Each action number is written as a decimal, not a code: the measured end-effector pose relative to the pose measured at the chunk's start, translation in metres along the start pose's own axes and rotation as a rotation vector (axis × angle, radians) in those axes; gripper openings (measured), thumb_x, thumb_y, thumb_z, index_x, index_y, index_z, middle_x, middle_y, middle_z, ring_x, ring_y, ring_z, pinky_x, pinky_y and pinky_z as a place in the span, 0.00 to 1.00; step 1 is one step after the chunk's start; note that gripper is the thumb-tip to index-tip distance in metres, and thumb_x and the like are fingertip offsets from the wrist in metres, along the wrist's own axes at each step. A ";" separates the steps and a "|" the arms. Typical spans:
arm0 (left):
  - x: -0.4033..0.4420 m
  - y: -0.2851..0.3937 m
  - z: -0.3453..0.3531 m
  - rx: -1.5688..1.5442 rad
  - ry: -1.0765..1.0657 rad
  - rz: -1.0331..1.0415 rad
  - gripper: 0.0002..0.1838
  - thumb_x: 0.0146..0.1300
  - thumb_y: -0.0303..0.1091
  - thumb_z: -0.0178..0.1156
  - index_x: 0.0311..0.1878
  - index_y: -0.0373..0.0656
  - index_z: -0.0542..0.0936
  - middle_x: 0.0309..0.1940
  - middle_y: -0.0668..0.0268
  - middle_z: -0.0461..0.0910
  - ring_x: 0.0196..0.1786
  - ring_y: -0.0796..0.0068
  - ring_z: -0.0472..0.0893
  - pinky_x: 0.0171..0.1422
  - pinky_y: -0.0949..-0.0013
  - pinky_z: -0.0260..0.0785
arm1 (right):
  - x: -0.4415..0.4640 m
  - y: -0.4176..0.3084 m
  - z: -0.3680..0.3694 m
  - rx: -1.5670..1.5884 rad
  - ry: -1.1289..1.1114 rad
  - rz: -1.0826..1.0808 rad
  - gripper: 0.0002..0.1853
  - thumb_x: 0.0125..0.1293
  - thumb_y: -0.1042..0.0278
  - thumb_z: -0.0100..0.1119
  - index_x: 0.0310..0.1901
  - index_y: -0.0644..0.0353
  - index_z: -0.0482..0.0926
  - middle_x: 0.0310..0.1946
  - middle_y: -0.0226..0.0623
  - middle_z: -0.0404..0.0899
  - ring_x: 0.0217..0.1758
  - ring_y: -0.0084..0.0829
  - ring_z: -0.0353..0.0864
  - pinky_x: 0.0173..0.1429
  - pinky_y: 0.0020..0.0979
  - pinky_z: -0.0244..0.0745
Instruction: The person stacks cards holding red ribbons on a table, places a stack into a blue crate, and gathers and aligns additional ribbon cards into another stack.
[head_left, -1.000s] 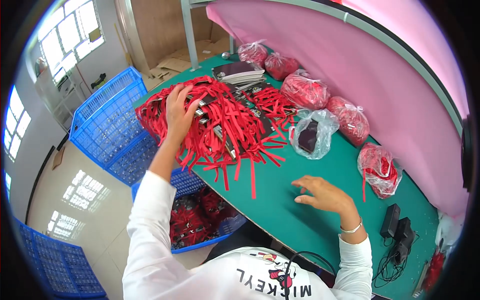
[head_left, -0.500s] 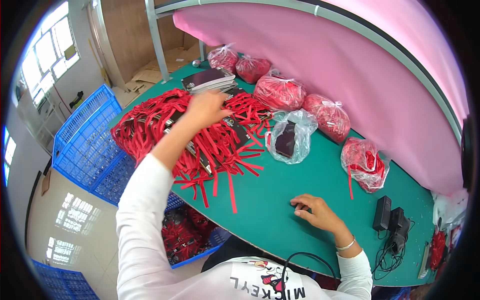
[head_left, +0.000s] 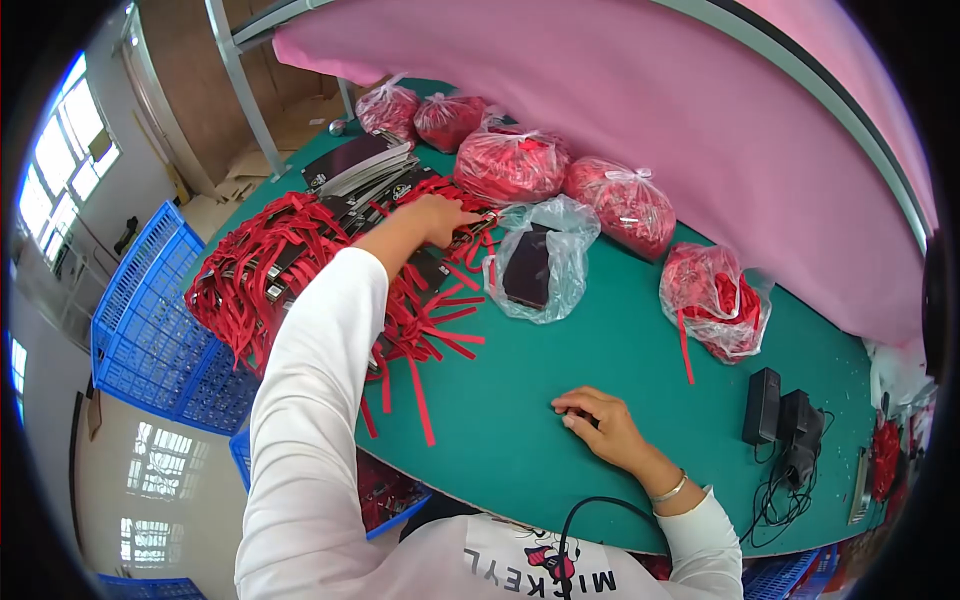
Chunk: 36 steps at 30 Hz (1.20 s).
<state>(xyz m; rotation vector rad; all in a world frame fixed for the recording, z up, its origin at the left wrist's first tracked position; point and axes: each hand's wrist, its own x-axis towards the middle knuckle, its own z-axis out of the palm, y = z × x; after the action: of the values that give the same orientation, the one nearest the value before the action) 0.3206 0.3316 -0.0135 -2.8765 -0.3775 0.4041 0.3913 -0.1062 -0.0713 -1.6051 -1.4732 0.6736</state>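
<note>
Item, left hand (head_left: 437, 218): mine, hanging over the far side of the ribbons (head_left: 285, 250), forefinger pointing towards the clear bag (head_left: 573, 245). The remaining fingers are curling out of sight; whether they are gripping anything, I cannot tell.

Item, right hand (head_left: 606, 425): mine, hovering over or resting on the green table (head_left: 490, 400), I cannot tell which. Its fingers are curling loosely, leaving a narrow space by the thumb and showing nothing inside.

Item, ribbons: red, lying in a loose heap at the table's left end, spilling towards the front edge, dark cards showing among them.

Item, card stack (head_left: 350, 162): dark-covered, lying behind the heap.

Item, clear bag: lying just right of the heap, holding a dark booklet (head_left: 527, 272).

Item, four full bags (head_left: 511, 165): sitting in a row along the pink cloth (head_left: 620, 90), red inside, at least two showing knots.

Item, fifth bag (head_left: 705, 295): sitting apart, right of the row, a red strip trailing out.

Item, black adapters (head_left: 763, 405): lying at the right, cables tangling beside them.

Progress, as I am judging it: partway. Four bags are standing filled; the fifth is looking unclosed; the heap is lying unbagged.
</note>
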 end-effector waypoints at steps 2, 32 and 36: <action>0.010 -0.031 -0.019 -0.515 -0.038 0.075 0.38 0.52 0.37 0.69 0.71 0.54 0.73 0.61 0.51 0.80 0.62 0.56 0.81 0.67 0.56 0.72 | -0.001 -0.002 0.000 0.007 0.003 0.016 0.13 0.67 0.76 0.59 0.52 0.62 0.82 0.44 0.39 0.83 0.40 0.33 0.83 0.44 0.31 0.78; 0.097 -0.136 0.009 -0.486 -0.537 -0.412 0.44 0.36 0.47 0.86 0.60 0.46 0.79 0.56 0.57 0.81 0.49 0.64 0.79 0.46 0.59 0.72 | 0.004 0.013 -0.005 0.137 0.021 0.028 0.10 0.69 0.77 0.57 0.49 0.67 0.83 0.42 0.40 0.83 0.35 0.29 0.84 0.42 0.29 0.80; 0.072 -0.118 -0.029 -0.355 -0.413 -0.103 0.32 0.35 0.40 0.86 0.46 0.41 0.84 0.38 0.63 0.86 0.42 0.67 0.82 0.46 0.60 0.72 | 0.006 0.011 -0.008 0.131 0.018 0.033 0.10 0.70 0.78 0.57 0.49 0.67 0.83 0.41 0.40 0.83 0.36 0.28 0.84 0.42 0.29 0.80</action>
<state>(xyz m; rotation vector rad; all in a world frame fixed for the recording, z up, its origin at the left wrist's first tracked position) 0.3705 0.4578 0.0252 -3.0760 -0.7283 1.0103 0.4042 -0.1018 -0.0755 -1.5334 -1.3643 0.7567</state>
